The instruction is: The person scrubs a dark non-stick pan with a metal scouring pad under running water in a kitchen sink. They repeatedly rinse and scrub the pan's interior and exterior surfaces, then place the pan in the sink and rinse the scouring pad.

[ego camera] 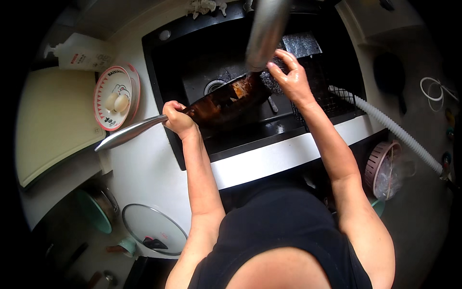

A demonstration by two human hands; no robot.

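Note:
My left hand [179, 119] is closed around the metal handle of a dark pan [227, 103], near where handle and pan meet. The pan is tilted over the black sink [202, 61], its brown, stained outer side turned partly towards me. My right hand [290, 79], wet and with fingers curved, is beside the metal faucet [267, 36]. A dark, glistening mesh-like scouring pad [271, 82] lies by its fingers; whether they touch it I cannot tell. The sink drain [214, 86] shows behind the pan. A small metal utensil [273, 104] lies below my right hand.
Left of the sink stand a patterned bowl [112, 85] holding two eggs [121, 103], a pump bottle [83, 52] and a cutting board [54, 123]. A glass lid [153, 224] lies at lower left. A black rack [325, 97] and a white corrugated hose [393, 126] are at right.

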